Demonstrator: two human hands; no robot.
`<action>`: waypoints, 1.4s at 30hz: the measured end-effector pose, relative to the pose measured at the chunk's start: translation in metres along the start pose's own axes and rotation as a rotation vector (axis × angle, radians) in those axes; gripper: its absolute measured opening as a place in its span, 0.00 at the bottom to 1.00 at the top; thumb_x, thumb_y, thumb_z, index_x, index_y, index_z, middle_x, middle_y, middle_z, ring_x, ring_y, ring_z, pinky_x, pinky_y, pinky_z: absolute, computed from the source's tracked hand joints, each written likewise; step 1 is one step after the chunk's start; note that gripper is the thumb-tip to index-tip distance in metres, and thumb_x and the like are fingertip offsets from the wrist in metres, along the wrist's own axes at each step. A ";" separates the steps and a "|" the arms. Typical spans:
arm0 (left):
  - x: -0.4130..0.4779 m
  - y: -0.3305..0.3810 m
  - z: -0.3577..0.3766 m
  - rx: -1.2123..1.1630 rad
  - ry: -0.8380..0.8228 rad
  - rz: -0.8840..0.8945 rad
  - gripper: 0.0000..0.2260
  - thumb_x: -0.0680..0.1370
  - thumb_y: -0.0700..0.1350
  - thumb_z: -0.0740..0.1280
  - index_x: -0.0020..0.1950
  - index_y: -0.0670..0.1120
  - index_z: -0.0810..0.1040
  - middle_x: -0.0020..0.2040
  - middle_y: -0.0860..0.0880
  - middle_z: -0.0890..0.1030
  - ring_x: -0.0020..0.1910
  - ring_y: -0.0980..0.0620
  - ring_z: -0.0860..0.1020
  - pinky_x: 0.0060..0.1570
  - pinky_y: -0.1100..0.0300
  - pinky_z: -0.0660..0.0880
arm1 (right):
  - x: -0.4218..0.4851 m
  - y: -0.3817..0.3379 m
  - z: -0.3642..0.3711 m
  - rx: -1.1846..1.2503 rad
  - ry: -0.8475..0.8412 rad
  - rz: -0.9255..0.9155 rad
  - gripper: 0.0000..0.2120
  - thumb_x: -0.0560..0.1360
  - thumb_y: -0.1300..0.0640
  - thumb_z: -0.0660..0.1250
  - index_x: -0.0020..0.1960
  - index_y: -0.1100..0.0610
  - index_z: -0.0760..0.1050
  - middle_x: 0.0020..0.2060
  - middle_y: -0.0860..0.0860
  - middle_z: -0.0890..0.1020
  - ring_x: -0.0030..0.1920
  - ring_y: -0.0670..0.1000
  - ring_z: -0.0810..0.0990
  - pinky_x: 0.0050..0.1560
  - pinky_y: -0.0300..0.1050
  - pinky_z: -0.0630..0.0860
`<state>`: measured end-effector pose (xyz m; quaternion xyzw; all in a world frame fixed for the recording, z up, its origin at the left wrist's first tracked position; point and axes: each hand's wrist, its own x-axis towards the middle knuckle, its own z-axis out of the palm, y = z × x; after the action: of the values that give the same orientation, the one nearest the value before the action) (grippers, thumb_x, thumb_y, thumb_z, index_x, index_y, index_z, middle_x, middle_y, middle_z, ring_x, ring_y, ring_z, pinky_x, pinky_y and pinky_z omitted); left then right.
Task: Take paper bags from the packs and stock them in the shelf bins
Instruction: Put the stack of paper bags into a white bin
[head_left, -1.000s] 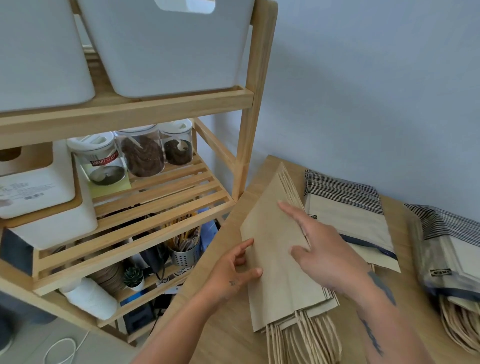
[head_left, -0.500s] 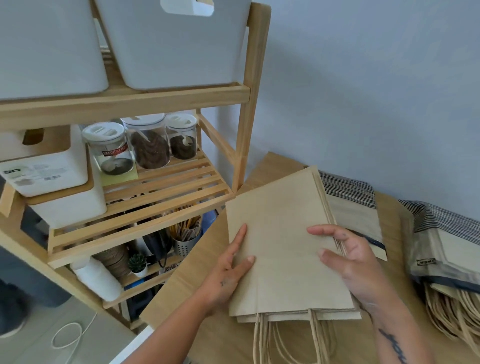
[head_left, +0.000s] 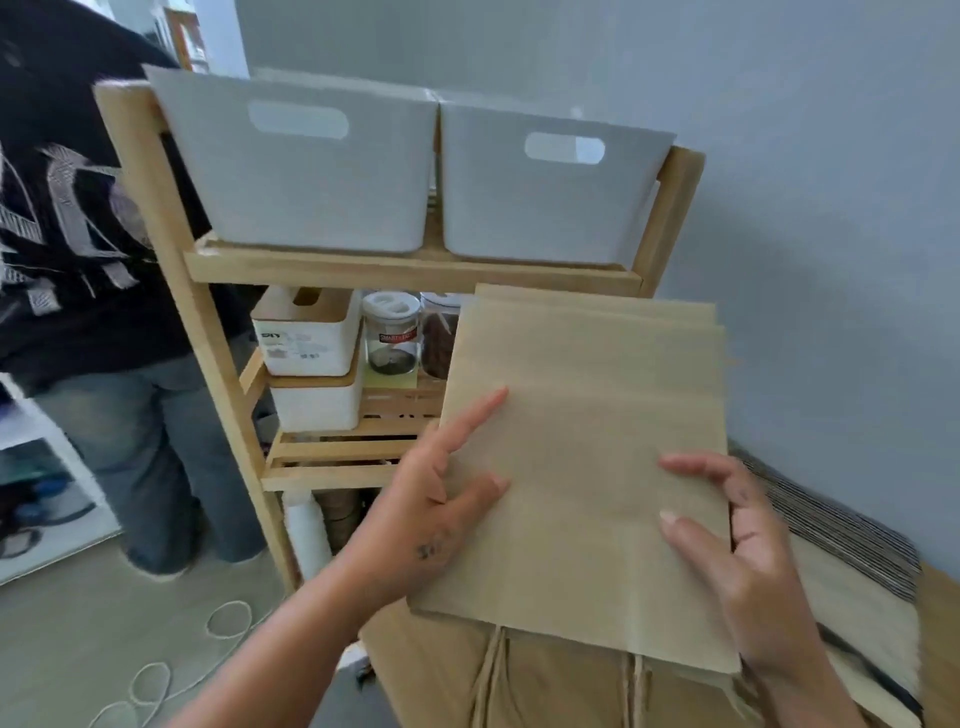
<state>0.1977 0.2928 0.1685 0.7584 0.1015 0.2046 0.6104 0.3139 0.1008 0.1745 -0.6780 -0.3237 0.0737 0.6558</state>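
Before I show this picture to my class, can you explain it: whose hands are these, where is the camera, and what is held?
No machine here: a person wears a camera on the head, looking down at their own hands. The left hand and right hand hold a flat stack of brown paper bags by its sides, handles hanging down, above a wooden table. Ahead stands a wooden shelf with two white bins on top and jars below. Another person stands at left.

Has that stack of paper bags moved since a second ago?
Yes. The paper bags have been lifted off the table, up toward the white bins on the shelf.
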 end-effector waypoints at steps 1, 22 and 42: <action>0.002 0.014 -0.010 0.021 0.023 0.029 0.29 0.76 0.45 0.65 0.63 0.77 0.60 0.63 0.64 0.65 0.61 0.60 0.72 0.56 0.58 0.77 | 0.010 -0.009 0.004 0.025 -0.016 -0.026 0.18 0.68 0.69 0.67 0.47 0.47 0.77 0.45 0.39 0.82 0.47 0.38 0.79 0.48 0.28 0.73; 0.165 0.212 -0.250 0.155 0.288 0.101 0.24 0.77 0.38 0.65 0.71 0.49 0.65 0.47 0.48 0.78 0.41 0.48 0.79 0.48 0.55 0.78 | 0.289 -0.199 0.163 0.273 -0.412 -0.006 0.11 0.75 0.68 0.60 0.50 0.53 0.73 0.40 0.53 0.79 0.27 0.46 0.80 0.26 0.36 0.77; 0.329 0.119 -0.366 0.828 0.027 -0.263 0.26 0.80 0.51 0.59 0.76 0.51 0.54 0.71 0.44 0.67 0.65 0.47 0.69 0.63 0.58 0.66 | 0.466 -0.127 0.279 -0.524 -0.689 0.397 0.29 0.77 0.56 0.62 0.73 0.48 0.53 0.68 0.54 0.63 0.53 0.53 0.76 0.51 0.53 0.77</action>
<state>0.3220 0.7212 0.4074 0.9172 0.2788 0.0772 0.2741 0.4877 0.5760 0.4084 -0.8055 -0.3942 0.3341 0.2901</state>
